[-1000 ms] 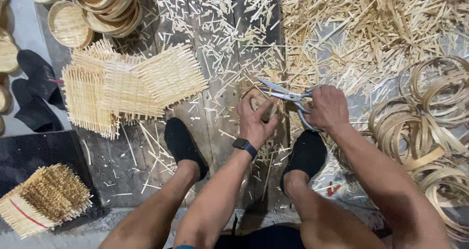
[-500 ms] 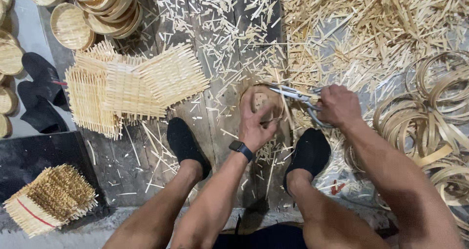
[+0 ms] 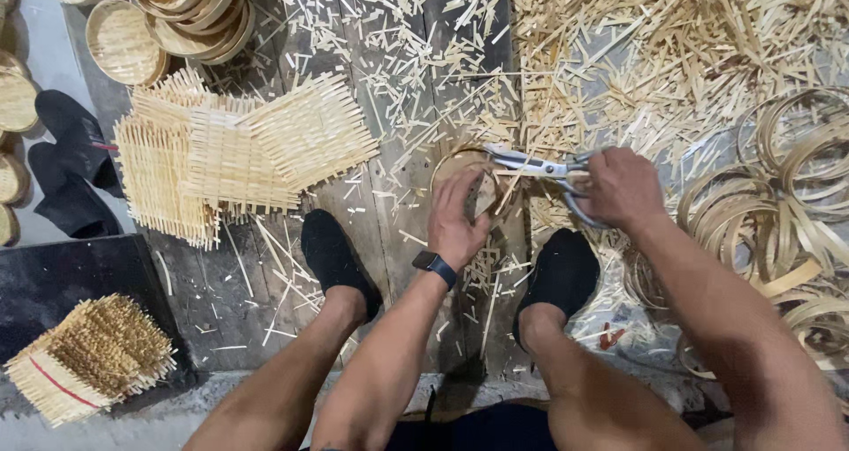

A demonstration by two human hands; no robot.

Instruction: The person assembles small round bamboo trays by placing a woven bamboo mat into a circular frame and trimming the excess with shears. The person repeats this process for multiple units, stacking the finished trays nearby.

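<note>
Trimming step: small round basket (image 3: pixel 467 170) was gripped by left hand (image 3: pixel 457 224), scissors (image 3: pixel 541 167) clasped in right hand (image 3: pixel 622 187); next, prob. rim rotated, stray ends snipped.

Small round woven bamboo basket (image 3: pixel 469 181) on the floorboards, metal scissors (image 3: pixel 539 168) across its rim.

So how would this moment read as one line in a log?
left hand: presses small woven basket to floor | right hand: holds scissors at basket rim | woven mats left
</note>
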